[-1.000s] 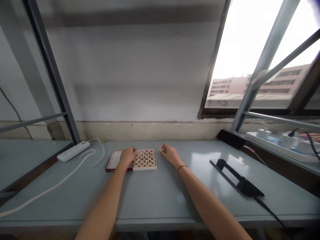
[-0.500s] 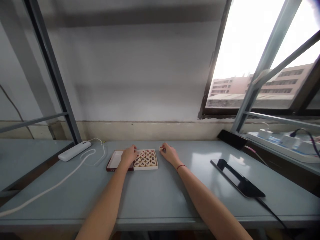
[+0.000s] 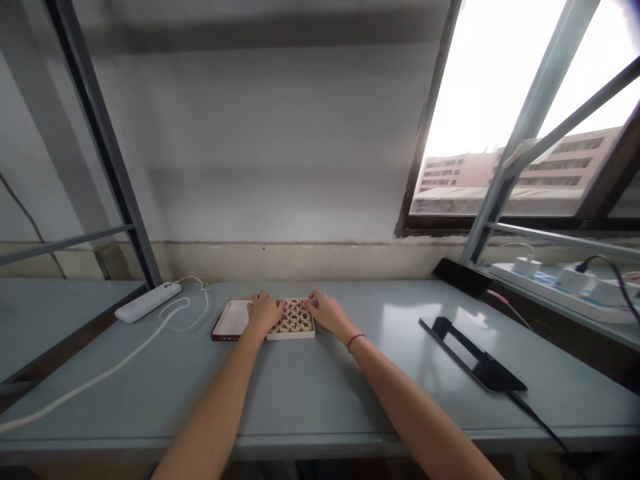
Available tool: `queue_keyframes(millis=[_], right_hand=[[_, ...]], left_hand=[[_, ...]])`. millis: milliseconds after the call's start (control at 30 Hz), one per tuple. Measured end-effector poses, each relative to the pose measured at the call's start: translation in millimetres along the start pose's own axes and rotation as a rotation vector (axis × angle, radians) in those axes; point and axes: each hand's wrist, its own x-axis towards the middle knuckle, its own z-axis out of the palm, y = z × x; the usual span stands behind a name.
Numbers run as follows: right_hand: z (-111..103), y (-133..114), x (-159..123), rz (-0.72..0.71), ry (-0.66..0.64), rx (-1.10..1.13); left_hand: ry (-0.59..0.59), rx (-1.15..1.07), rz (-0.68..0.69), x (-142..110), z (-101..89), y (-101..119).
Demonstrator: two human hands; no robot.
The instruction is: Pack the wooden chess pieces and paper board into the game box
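A shallow cream box (image 3: 300, 331) filled with several round Chinese chess pieces (image 3: 294, 319) lies on the grey table, with its dark red lid (image 3: 226, 323) lying open side up to the left. My left hand (image 3: 265, 311) rests on the box's left side, fingers bent down over the pieces. My right hand (image 3: 325, 311) is at the box's upper right corner, fingertips pinched together over the pieces. What it pinches is too small to see clearly. A red string circles my right wrist.
A white power bank (image 3: 147, 302) with a white cable (image 3: 120, 363) lies at the left. A dark tablet (image 3: 473, 355) with a black cord lies to the right. A power strip (image 3: 565, 290) with plugs sits by the window. A metal post (image 3: 107, 160) rises at the left.
My right hand moved left from the bare table beside the box onto its upper right corner. My left hand shifted slightly right over the pieces.
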Motion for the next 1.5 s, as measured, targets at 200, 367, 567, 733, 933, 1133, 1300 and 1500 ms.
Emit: queue_keyframes(millis=[200,367,567,733,933,1133,1300,1500], right_hand=[[-2,-10,-5,-0.029,-0.018,-0.022],[-4,-11,-6,-0.032,-0.020,-0.025],[-2,-10,-4,-0.023,0.008,0.000],[-6,-20,-6,-0.168,0.203,0.082],[-15,-32,-7,-0.253,0.331,0.183],[-27,-15,1,-0.251,0.346,0.249],[-35,22,12,-0.077,0.475,0.295],[-20,64,15,0.110,0.271,0.162]], left_hand=[[0.010,-0.011,0.029,1,5.1,3],[0.016,-0.075,0.039,4,6.5,3],[0.049,-0.173,-0.014,5,1.5,3],[0.093,-0.487,0.112,4,-5.1,11],[-0.007,-1.079,0.180,5,0.0,30],[0.038,-1.209,0.016,3,-1.9,34],[0.093,-1.241,-0.083,4,-3.4,28],[0.064,-1.252,-0.014,7,6.4,23]])
